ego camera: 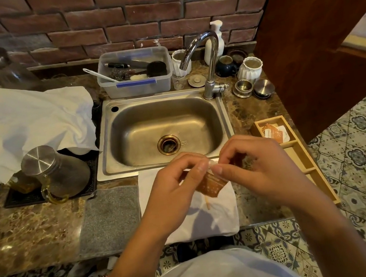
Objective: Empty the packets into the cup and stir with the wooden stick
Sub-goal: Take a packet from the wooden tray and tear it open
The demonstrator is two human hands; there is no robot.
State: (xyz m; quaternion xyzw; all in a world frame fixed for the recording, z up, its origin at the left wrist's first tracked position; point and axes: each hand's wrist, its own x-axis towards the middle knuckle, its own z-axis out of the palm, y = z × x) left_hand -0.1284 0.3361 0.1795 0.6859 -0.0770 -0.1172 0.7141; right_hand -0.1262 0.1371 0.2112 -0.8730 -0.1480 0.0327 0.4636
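Both hands meet over the white cloth [223, 218] at the counter's front edge. My left hand [173, 190] and my right hand [251, 166] pinch the top edge of one small orange-brown packet [211, 184] between thumbs and forefingers. Under the packet a short piece of the wooden stick [207, 202] shows against the cloth. The cup is hidden behind my hands. More packets [272, 132] lie in the far compartment of a wooden tray [305, 162] to the right.
The steel sink [163, 129] with its tap [210, 62] lies just behind my hands. A grey mat [111, 219] lies to the left, with a steel-lidded glass pot [55, 172] on a black mat. Jars and cups stand by the tap; a plastic tub [135, 74] stands behind the sink.
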